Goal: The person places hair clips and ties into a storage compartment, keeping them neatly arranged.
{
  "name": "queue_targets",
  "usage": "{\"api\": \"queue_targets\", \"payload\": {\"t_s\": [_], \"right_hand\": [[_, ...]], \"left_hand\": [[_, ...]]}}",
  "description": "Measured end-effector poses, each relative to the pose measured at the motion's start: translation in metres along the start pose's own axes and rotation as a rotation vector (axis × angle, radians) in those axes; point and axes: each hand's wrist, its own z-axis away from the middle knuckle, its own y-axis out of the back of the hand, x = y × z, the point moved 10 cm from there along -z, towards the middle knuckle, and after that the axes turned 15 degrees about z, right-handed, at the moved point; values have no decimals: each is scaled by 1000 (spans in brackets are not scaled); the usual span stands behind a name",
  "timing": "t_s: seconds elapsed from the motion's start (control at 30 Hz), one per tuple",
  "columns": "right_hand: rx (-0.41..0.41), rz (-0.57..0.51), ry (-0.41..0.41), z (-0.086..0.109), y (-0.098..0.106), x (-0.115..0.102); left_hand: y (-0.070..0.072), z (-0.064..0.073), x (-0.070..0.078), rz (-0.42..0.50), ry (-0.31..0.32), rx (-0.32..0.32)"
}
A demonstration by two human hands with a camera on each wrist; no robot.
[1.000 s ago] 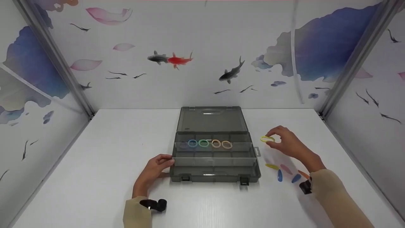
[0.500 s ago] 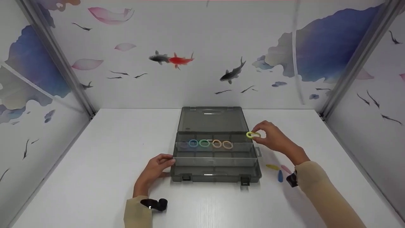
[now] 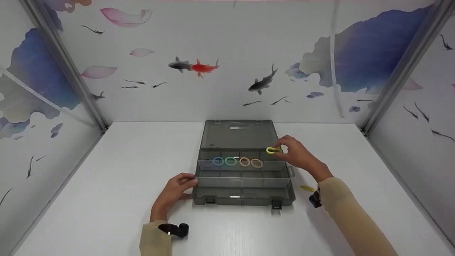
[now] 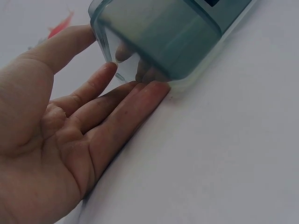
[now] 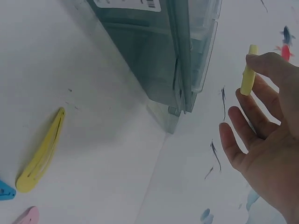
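Observation:
A grey translucent divider box (image 3: 217, 193) lies open on the white table, its lid (image 3: 238, 138) leaning back. My left hand (image 3: 176, 187) touches the box's left side; the left wrist view shows extended fingers and the thumb against its corner. Thumb and index finger of my right hand (image 3: 295, 153) pinch a yellow hair tie (image 5: 249, 72) above the rear right compartment. In the rear row, several hair ties sit side by side, among them a blue one (image 3: 214, 161) and a green one (image 3: 226, 161).
Right of the box lies a yellow snap hair clip (image 5: 31, 175). The right wrist view also shows part of a blue clip (image 5: 5, 191) and a pink clip (image 5: 29, 217). A patterned wall panel (image 3: 227, 96) stands behind the table.
My right hand has carried the yellow hair tie left, from beside the box to over its rear right compartment. The right forearm now covers most of the clips. My left hand stays put.

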Motion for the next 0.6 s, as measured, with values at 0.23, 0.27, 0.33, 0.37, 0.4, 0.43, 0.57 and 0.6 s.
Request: {"api": "queue_targets", "payload": {"t_s": [0.23, 0.27, 0.33, 0.37, 0.4, 0.43, 0.57, 0.6], "right_hand": [[-12, -14, -25, -7, -13, 8], [-8, -18, -28, -7, -14, 9], [-1, -23, -35, -7, -16, 11], [-1, -25, -41, -7, -17, 12], [-2, -24, -42, -7, -19, 12], [-4, -25, -52, -7, -20, 14], [-21, -27, -87, -6, -24, 17], [-23, -28, -97, -6, -25, 18]], "left_hand": [[0, 1, 3, -12, -7, -3], [-1, 1, 3, -7, -3, -6], [-1, 1, 2, 5, 2, -14], [-2, 1, 3, 10, 2, -18], [-2, 1, 2, 13, 3, -21], [-2, 1, 2, 16, 5, -24], [-1, 2, 2, 16, 5, -30], [-1, 2, 2, 14, 3, -31]]}}
